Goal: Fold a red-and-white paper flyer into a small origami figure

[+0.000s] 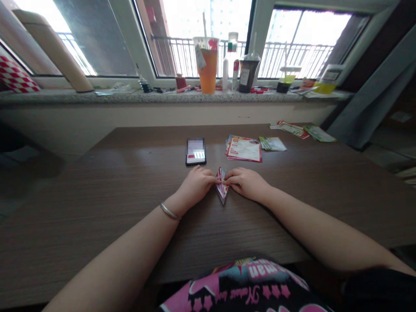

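A small folded piece of printed paper (222, 187), pointed at both ends, lies on the brown wooden table (97, 186) in front of me. My left hand (194, 185) pinches its left side with curled fingers; a silver bangle sits on that wrist. My right hand (247, 183) pinches the right side of the same paper, fingers closed. Both hands rest on the tabletop and meet at the paper's upper part.
A phone (196, 152) lies just beyond my hands. A stack of red-and-white flyers (244, 149) and more leaflets (273, 143) lie to its right. Drink cups (207, 65) and bottles stand on the window sill (97, 97). A grey curtain (373, 99) hangs at right.
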{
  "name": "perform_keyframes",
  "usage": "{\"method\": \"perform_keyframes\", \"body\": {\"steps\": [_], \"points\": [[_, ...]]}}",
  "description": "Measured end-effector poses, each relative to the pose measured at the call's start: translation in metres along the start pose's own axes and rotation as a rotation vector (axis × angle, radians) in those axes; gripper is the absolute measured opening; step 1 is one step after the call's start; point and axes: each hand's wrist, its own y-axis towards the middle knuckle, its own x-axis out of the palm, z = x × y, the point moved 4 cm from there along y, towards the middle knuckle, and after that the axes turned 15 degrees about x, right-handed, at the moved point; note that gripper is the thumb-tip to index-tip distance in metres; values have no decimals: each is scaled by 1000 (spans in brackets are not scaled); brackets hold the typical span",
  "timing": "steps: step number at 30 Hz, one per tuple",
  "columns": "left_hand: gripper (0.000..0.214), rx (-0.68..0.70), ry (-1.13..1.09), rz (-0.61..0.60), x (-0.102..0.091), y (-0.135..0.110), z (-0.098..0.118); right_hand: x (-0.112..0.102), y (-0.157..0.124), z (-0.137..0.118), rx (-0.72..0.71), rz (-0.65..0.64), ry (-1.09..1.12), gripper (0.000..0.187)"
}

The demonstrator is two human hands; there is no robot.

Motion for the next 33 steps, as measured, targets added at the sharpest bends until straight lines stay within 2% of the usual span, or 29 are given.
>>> {"method": "perform_keyframes", "body": {"steps": [14, 23, 33], "points": [[27, 131, 241, -92, -8, 3, 19, -8, -2, -16, 33, -26, -204, 24], [25, 110, 269, -95, -13, 1, 23, -14, -6, -24, 77, -93, -279, 30], [22, 42, 194, -71, -15, 1, 23, -17, -14, -31, 192, -86, -255, 40]]}}
